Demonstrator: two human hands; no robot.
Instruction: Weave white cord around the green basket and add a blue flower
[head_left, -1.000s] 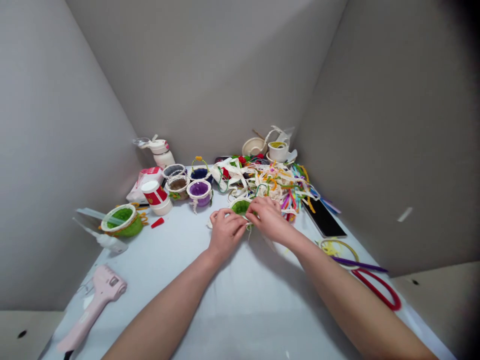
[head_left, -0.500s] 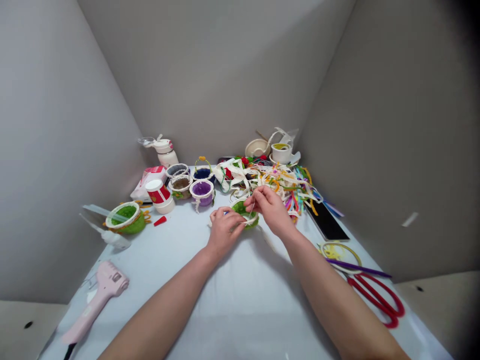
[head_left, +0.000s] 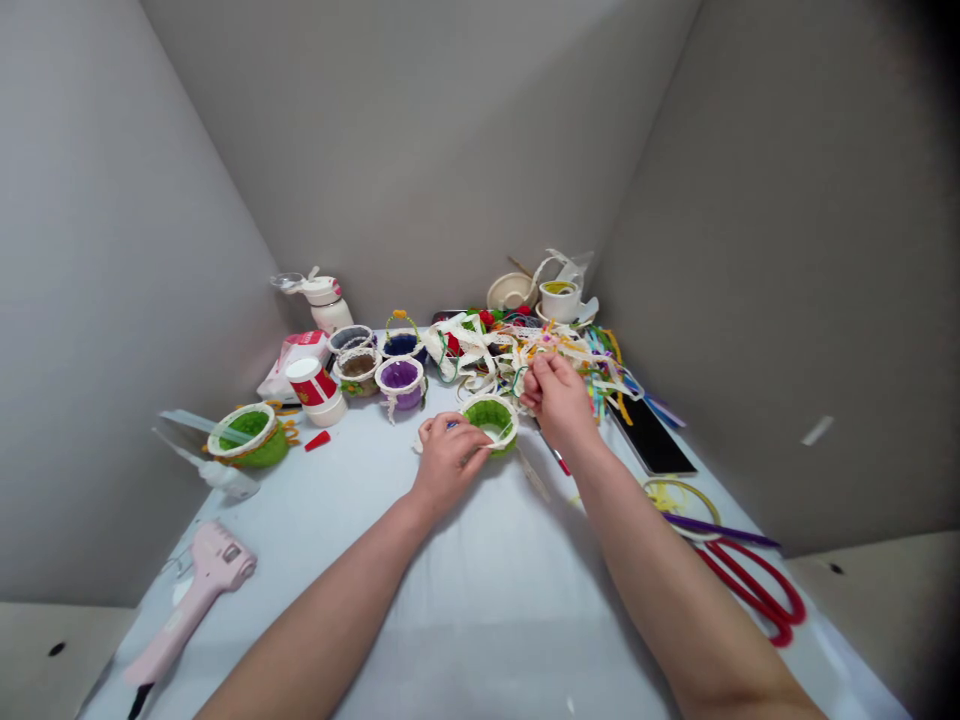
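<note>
A small green basket (head_left: 487,442) with a white rim sits on the table in front of me, its open top facing up. My left hand (head_left: 450,450) is closed on the basket's left side, fingers at the rim. Up and to the right of the basket, my right hand (head_left: 559,400) is raised, its fingers pinched together; what they hold, if anything, is too small to make out. A pale strip of lace (head_left: 532,478) trails on the table right of the basket. Close by lies a thin red-tipped stick (head_left: 561,462), partly behind my right hand.
Behind are small baskets, including a purple one (head_left: 401,380), and a heap of lace and ribbons (head_left: 510,345). To the left stand another green basket (head_left: 259,455) and a pink glue gun (head_left: 199,590). On the right lie a black phone (head_left: 656,440) and red-handled scissors (head_left: 757,590).
My right hand has moved off the basket's rim, up and to the right, uncovering the basket's opening and the red-tipped stick. My left hand stays on the basket.
</note>
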